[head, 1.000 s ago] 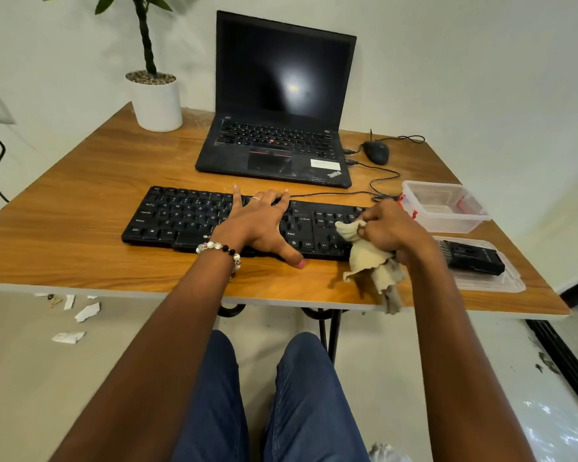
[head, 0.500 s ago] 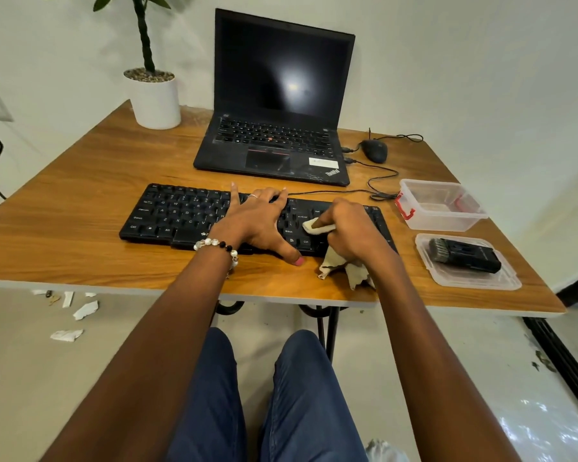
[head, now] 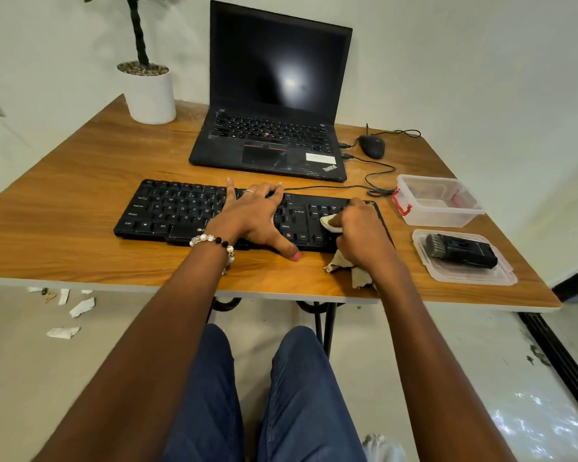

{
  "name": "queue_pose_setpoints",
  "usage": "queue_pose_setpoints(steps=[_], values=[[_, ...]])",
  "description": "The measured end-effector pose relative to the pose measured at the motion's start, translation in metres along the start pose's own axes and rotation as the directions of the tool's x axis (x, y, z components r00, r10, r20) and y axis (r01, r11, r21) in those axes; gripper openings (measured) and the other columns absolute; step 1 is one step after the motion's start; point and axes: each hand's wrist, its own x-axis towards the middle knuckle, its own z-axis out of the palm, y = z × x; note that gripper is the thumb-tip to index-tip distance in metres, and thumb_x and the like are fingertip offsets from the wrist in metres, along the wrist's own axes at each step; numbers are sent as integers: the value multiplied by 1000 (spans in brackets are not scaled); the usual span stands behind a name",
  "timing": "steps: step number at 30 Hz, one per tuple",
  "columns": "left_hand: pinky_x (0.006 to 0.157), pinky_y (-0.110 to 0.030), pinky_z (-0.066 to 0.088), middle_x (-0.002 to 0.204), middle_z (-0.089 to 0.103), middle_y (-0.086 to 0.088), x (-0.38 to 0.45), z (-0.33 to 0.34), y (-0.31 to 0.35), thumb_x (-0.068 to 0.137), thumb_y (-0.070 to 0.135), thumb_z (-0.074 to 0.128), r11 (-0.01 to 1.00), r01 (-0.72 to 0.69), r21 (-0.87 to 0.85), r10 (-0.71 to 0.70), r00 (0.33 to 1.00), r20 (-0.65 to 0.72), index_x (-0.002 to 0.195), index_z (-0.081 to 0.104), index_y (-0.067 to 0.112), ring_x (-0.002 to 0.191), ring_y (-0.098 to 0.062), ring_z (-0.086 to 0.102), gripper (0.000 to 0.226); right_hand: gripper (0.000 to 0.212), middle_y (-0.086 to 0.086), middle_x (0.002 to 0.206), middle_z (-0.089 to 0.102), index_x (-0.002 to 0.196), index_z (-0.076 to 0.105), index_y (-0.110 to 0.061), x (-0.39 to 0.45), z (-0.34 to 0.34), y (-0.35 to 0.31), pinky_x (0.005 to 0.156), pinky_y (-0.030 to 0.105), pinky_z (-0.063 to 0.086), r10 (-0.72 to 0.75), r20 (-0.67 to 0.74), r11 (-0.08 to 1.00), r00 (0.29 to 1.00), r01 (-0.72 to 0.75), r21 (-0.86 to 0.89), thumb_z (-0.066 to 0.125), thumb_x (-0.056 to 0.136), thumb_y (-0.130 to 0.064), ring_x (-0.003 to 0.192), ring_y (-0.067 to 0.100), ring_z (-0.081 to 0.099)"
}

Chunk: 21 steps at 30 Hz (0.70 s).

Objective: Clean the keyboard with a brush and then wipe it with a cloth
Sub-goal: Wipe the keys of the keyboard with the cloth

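The right hand (head: 361, 228) grips a crumpled beige cloth (head: 331, 224) and presses it on the keys at the right end of the black keyboard (head: 181, 211), which lies near the table's (head: 64, 181) front edge. The left hand (head: 254, 218) rests flat on the middle keys, fingers straight, holding nothing. The risk seems to be that soft, loose cloth tails hanging toward the front edge catch under a hard plastic keycap, or that the light keyboard slides if the flat hand lifts. The brush (head: 461, 250), a black blocky tool, lies in a clear shallow lid (head: 501, 278) near the front right corner.
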Motion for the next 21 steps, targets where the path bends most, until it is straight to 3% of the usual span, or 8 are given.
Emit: queue_pose_setpoints(steps=[3,6,9,11,13,16,21], values=[[108,-68,-16,162,0,-1,0,1,0,45,90,59,1000,-3,-2,3,1000,3,154,-4,21,148,-27,-2,144,33,16,125,55,119,66,-4,-1,-7,3,90,37,51,1,41,1000,999,-2,20,59,87,-2,114,31,52],[107,-68,-17,162,0,-1,1,1,0,45,91,59,1000,-5,-1,5,1000,-2,154,-4,22,148,-27,-2,143,28,13,115,66,112,71,-5,-3,-17,7,75,26,50,-12,86,997,996,6,79,57,88,1,101,25,59],[107,-68,-19,162,1,-1,0,1,0,46,91,59,1000,-7,-2,7,1000,-5,154,-4,22,148,-26,-2,143,25,5,115,65,108,73,-12,-3,-27,12,60,14,37,29,75,939,997,-53,339,59,91,-1,90,10,51],[107,-67,-19,162,1,-1,0,1,0,45,90,60,1000,-3,0,3,1000,-4,154,-4,21,148,-27,-2,144,29,4,117,64,112,72,-14,-4,-25,10,63,15,38,95,21,862,995,-93,498,56,92,1,82,4,49],[107,-67,-19,162,0,-1,0,1,1,46,89,60,1000,1,3,-1,1000,5,154,-5,21,148,-27,-2,143,35,5,124,61,120,68,-16,-3,-16,2,80,19,42,68,-27,898,997,-49,437,54,92,2,95,6,51],[107,-67,-18,162,-1,-2,0,0,2,47,89,59,1000,4,15,-4,1000,13,154,-6,21,148,-28,-2,142,46,7,130,48,131,60,-22,3,2,-8,99,32,40,-67,-2,985,998,66,160,55,91,1,121,24,43],[108,-67,-17,162,-2,-2,0,0,1,46,90,58,1000,-3,6,3,1000,11,154,-6,21,148,-27,-3,143,46,7,134,43,136,56,-20,6,7,1,101,38,40,-67,0,995,998,67,-74,58,92,-7,124,29,37]])
